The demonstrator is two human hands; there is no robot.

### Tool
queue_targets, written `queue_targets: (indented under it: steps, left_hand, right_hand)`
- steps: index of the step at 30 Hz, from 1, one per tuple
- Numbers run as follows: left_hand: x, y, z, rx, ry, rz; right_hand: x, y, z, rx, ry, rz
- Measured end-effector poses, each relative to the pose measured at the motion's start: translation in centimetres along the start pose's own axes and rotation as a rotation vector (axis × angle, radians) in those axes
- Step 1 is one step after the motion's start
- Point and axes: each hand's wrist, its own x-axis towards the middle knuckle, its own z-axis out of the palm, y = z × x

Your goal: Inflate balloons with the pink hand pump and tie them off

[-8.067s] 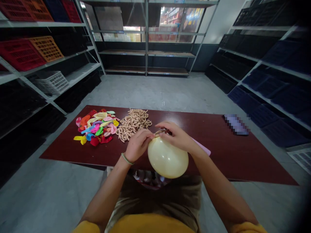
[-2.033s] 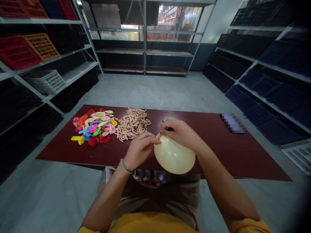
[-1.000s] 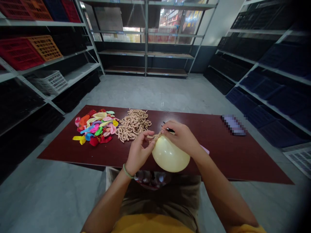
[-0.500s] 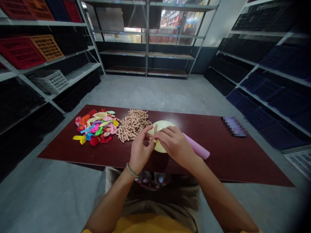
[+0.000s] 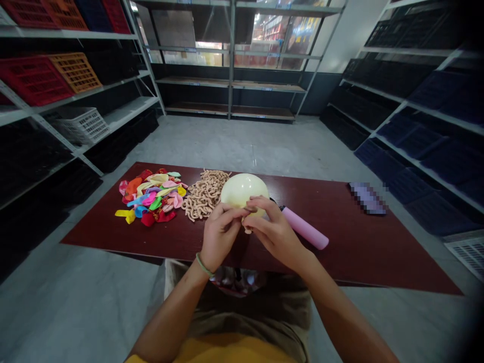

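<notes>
Head view, left to right: tan pieces (image 5: pixel 204 199); left hand (image 5: pixel 219 239), pinching near the neck of the pale inflated balloon (image 5: pixel 244 189) above the table (image 5: pixel 363 252); right hand (image 5: pixel 282 234), pinching there too. Fastening seems underway; next calls for a taut neck.

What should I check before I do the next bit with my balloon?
1. Pale yellow balloon puffed up: ok.
2. Left hand and right hand both at its near end: ok.
3. Balloon's neck tied shut: cannot tell, fingers hide it.
4. Pink cylinder well away from your right hand: not ok, I'd say; it lies close beside it.
5. Tan bendy pieces on the table: ok.
</notes>
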Motion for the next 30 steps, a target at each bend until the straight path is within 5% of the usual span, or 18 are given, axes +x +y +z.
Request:
queue_targets:
  steps: [5,10,14,18,26,30]
  left_hand:
    - [0.1,0.1,0.1,0.039,0.044,0.010]
    - [0.3,0.4,0.3,-0.018,0.100,-0.085]
    - [0.3,0.2,0.2,-0.043,0.054,-0.092]
    - [0.2,0.1,0.0,-0.036,0.018,-0.073]
    - [0.3,-0.1,-0.4,-0.027,-0.235,0.102]
    - [0.1,0.4,-0.5,0.081,-0.271,0.165]
  right_hand:
    - [-0.5,-0.4,0.6,-0.060,0.117,-0.042]
    - [-0.8,-0.1,1.0,-0.099,0.044,-0.114]
    - [-0.1,0.4,-0.2,-0.004,0.005,-0.047]
    - [1.1,1.0,-1.3,-0.144,0.006,0.075]
    - [3.7,2.2,-2.7,-0.189,-0.144,-0.035]
    - [4.8,2.1,-3.2,-0.254,-0.275,-0.111]
